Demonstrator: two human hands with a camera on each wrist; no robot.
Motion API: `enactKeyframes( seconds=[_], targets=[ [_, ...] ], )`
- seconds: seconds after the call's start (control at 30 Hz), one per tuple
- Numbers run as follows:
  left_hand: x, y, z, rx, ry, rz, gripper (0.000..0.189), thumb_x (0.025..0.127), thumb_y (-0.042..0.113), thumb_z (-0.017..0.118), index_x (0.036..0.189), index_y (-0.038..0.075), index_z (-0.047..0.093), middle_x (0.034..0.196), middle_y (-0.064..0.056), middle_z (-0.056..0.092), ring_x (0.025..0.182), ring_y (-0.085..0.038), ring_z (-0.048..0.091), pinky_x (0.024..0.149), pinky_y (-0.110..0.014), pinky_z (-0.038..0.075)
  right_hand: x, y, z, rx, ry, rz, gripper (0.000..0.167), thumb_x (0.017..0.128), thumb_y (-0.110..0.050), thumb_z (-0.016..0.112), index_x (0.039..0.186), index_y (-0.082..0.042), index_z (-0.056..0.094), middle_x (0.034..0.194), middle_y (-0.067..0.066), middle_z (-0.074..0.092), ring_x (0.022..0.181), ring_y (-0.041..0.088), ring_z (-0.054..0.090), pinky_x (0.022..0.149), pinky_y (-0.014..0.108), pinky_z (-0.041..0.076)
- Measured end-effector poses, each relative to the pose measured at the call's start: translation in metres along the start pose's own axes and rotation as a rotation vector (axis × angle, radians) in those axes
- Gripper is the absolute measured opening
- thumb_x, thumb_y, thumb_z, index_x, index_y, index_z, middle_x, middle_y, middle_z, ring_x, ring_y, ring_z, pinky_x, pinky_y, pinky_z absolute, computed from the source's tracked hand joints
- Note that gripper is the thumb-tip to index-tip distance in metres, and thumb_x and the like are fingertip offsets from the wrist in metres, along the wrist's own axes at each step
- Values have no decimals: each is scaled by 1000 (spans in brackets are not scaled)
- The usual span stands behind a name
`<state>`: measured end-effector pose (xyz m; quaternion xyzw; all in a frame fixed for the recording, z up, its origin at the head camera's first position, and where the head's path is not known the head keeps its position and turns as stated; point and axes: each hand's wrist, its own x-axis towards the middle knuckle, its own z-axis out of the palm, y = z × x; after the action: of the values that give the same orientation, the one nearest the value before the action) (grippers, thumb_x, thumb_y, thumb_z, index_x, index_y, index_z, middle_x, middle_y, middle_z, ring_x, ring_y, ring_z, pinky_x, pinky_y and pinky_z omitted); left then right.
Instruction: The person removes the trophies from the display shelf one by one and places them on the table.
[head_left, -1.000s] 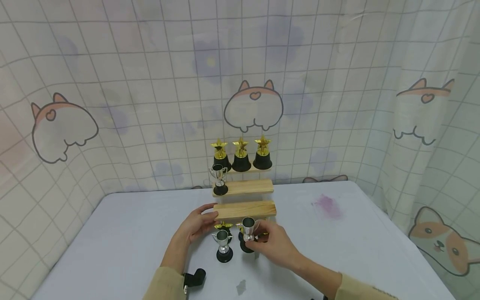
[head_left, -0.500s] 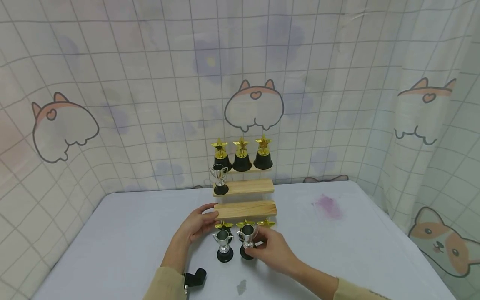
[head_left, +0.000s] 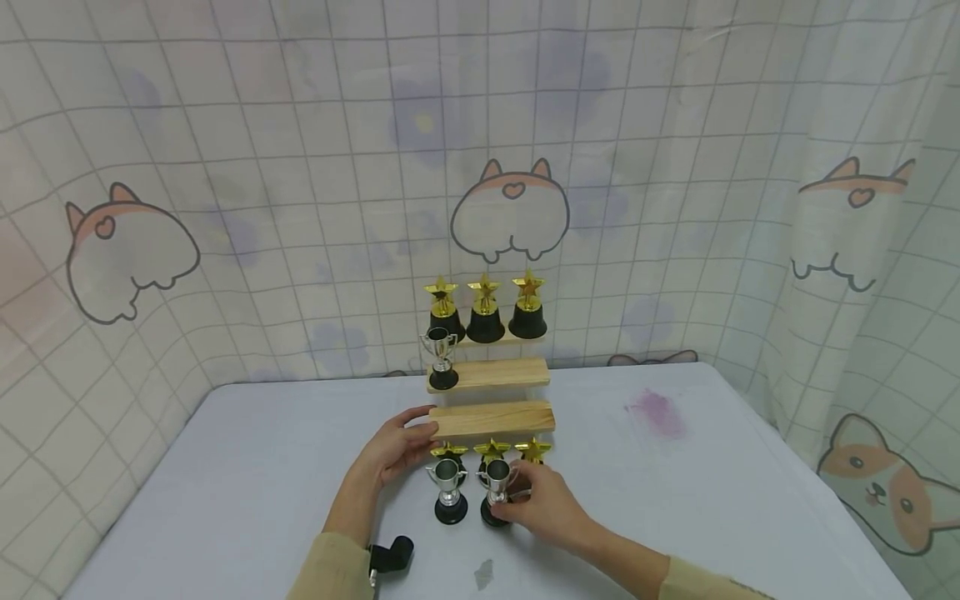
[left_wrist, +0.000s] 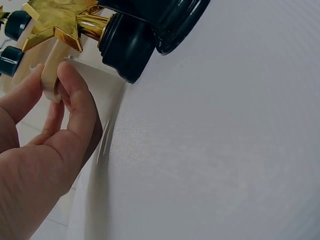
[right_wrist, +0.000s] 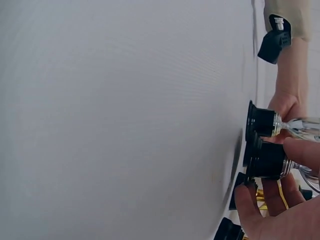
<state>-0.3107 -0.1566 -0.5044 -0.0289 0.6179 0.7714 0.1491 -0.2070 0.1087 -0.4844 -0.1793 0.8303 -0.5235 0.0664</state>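
A three-step wooden stand (head_left: 491, 419) sits at the back of the white table. Three gold star trophies (head_left: 485, 310) fill its top step and one silver cup (head_left: 440, 357) stands on the middle step. My left hand (head_left: 420, 433) grips the left end of the lowest step (left_wrist: 48, 80), thumb and fingers pinching the wood. My right hand (head_left: 516, 497) holds a silver cup trophy (head_left: 497, 490) by its stem, black base (right_wrist: 267, 160) down at the table. A second silver cup (head_left: 447, 493) stands just left of it. Three gold star trophies (head_left: 492, 451) stand behind them.
A pink stain (head_left: 656, 412) marks the tablecloth at the right, and a small grey spot (head_left: 483, 573) lies near the front edge. A black clip (head_left: 393, 554) sits at my left sleeve. A cat-patterned curtain hangs close behind the stand.
My right hand has brought the silver cup down and slightly toward me, setting its base beside the other silver cup. The left hand has stayed on the lowest step.
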Motion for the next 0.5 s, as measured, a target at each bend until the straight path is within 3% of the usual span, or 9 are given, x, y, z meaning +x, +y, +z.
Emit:
enactKeyframes(
  seconds=[0.5],
  targets=[
    [-1, 1, 2, 26, 22, -2, 58, 100, 3, 65, 152, -4, 40, 124, -26, 59, 91, -20, 69, 81, -29, 61, 3, 10, 5, -32, 0, -42, 29, 80, -9, 87, 101, -5, 68, 93, 0, 69, 87, 19, 68, 77, 25, 59]
  ],
)
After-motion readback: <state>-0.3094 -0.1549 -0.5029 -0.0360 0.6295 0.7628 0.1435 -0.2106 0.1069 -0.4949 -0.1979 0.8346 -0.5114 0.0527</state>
